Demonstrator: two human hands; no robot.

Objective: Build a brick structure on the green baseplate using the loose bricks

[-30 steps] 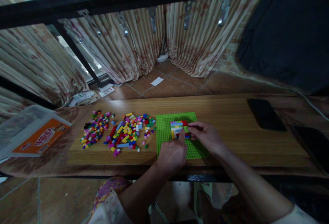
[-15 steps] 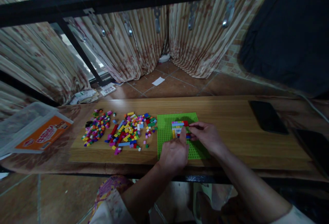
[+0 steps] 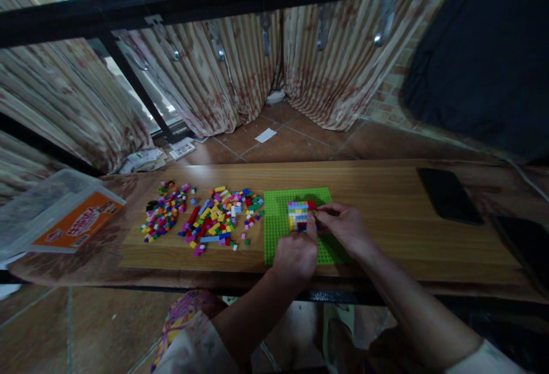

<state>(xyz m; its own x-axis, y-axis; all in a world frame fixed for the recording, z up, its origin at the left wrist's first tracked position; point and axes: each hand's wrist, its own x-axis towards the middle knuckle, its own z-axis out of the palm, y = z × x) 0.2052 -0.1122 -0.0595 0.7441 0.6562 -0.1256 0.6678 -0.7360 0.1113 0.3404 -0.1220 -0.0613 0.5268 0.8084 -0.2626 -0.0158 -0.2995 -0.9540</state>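
A green baseplate (image 3: 275,219) lies on the wooden board, with a block of small toy bricks (image 3: 297,214) in rows of light blue, white, yellow, red and dark blue on it. My left hand (image 3: 295,257) is over the plate's front part. Its index finger stretches onto the block's right side, while the other fingers are curled and hold nothing visible. At the block's right edge, my right hand (image 3: 345,226) has thumb and index finger pinched together. Whatever lies between those fingertips is too small to make out. Both hands partly cover the bricks and plate.
Left of the plate lie a pile of mixed bricks (image 3: 218,217) and a pile of smaller pieces (image 3: 165,211). A clear plastic tub with an orange label (image 3: 79,222) stands at far left. Two dark flat devices, one a black slab (image 3: 449,195), lie at right.
My left index fingertip has shifted slightly along the block's right side. My right hand keeps its pinch at the same edge. The whole view has moved slightly.
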